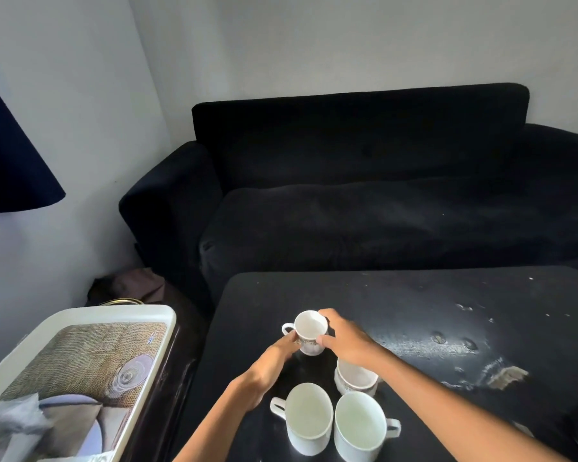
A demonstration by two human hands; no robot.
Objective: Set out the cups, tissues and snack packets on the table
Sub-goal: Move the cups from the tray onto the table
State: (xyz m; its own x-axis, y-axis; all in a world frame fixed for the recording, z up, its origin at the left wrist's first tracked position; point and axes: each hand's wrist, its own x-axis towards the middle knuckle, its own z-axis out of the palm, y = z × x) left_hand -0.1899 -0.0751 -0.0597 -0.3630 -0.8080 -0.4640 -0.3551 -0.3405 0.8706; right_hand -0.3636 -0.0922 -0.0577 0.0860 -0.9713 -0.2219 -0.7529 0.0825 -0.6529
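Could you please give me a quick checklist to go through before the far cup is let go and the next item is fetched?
1. Far cup upright: ok, its mouth faces up.
2. Hold on it: ok, the left hand and the right hand grip its sides.
3. Far cup resting on the table: cannot tell, its base is hidden by the fingers.
4. Other cups standing: ok, front left cup, front right cup and middle cup are upright.
5. Free space on the table: ok, bare surface to the right.
6. Tissues and snack packets on the table: not ok, none show there; a tray lies to the left.
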